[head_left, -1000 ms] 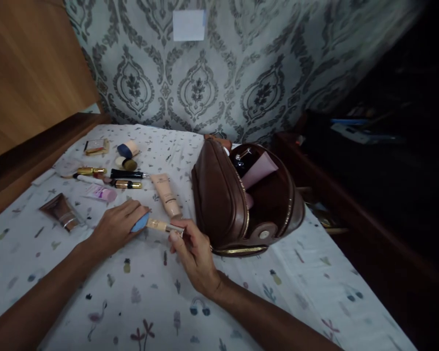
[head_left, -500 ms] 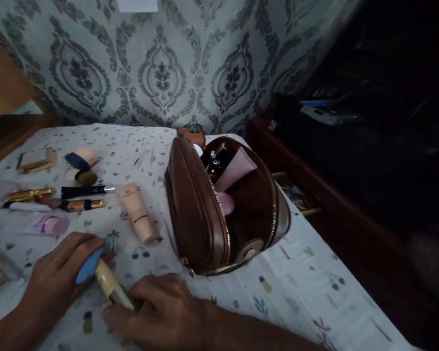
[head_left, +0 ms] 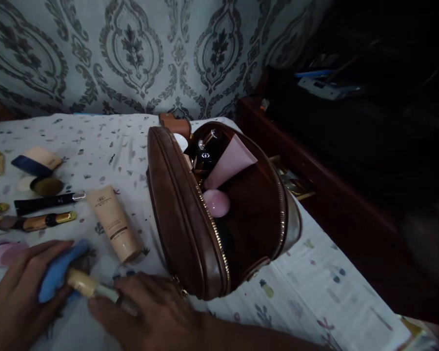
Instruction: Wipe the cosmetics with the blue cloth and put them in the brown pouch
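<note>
At the lower left, my left hand (head_left: 29, 287) pinches a blue cloth (head_left: 60, 270) around one end of a small cream-coloured tube (head_left: 89, 286). My right hand (head_left: 149, 309) grips the tube's other end, its fingers closed and slightly blurred. Just above my hands lies a beige squeeze tube (head_left: 115, 222). To the right stands a brown cosmetic bag (head_left: 179, 214), unzipped. Inside it are a pink tube (head_left: 232, 161), a round pink item (head_left: 216, 203), a dark shiny container (head_left: 207, 156) and a white round item (head_left: 180, 142).
Left of the bag lie a black tube (head_left: 46, 202), a gold-capped tube (head_left: 44, 222), a blue-and-beige compact (head_left: 36, 161), a round dark-topped item (head_left: 47, 185) and a purple-pink tube (head_left: 5, 254). A patterned curtain (head_left: 131, 53) hangs behind. The table's edge runs down the right.
The view has shifted right and closer, so the bag looks larger. Both hands still hold the small tube, which now lies flatter, with the blue cloth around its end.
</note>
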`<action>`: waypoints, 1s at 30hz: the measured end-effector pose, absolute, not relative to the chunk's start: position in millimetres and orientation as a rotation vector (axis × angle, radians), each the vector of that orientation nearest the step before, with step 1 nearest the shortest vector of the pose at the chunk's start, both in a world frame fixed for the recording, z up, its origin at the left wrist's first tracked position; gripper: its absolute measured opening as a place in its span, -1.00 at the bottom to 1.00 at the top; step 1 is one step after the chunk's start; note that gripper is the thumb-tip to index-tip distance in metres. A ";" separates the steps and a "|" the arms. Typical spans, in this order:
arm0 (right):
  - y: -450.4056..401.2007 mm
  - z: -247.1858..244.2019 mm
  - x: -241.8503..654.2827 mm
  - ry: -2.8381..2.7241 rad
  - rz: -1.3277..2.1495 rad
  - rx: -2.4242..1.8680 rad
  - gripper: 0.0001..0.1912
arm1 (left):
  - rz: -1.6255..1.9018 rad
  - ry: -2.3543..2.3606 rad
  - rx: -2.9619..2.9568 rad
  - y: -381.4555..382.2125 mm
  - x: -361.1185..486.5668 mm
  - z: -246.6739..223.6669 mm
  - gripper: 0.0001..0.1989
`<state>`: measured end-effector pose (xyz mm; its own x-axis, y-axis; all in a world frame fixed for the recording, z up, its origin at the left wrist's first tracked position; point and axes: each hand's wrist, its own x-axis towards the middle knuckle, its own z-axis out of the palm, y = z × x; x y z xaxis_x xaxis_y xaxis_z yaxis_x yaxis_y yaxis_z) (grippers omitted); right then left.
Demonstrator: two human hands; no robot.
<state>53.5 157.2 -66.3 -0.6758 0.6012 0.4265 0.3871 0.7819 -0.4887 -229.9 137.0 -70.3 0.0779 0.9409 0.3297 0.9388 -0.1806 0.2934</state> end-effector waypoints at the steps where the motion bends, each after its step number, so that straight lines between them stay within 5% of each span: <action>1: 159.2 -64.9 52.6 -2.382 0.455 -0.751 -0.68 | 0.726 2.123 2.188 137.6 -221.6 -68.1 -0.30; 9: 170.4 -68.3 51.8 -2.431 0.385 -0.682 -0.53 | 0.578 2.052 2.438 137.5 -188.3 -56.3 -0.70; 18: 183.5 -81.0 48.4 -2.368 0.364 -0.499 -0.60 | 0.469 2.010 2.340 135.3 -184.2 -41.4 -0.66; 26: 182.9 -85.2 45.4 -2.295 0.397 -0.500 -0.64 | 0.430 2.010 2.275 125.7 -182.8 -27.9 -0.36; 30: 182.9 -86.7 44.9 -2.280 0.417 -0.502 -0.66 | 0.351 2.008 2.260 124.2 -193.1 -20.6 -0.58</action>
<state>44.9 182.9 -86.7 -0.6407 0.4721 0.6054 0.2275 0.8699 -0.4376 -193.1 124.2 -20.6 0.1051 0.9888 0.1062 0.9661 -0.1269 0.2249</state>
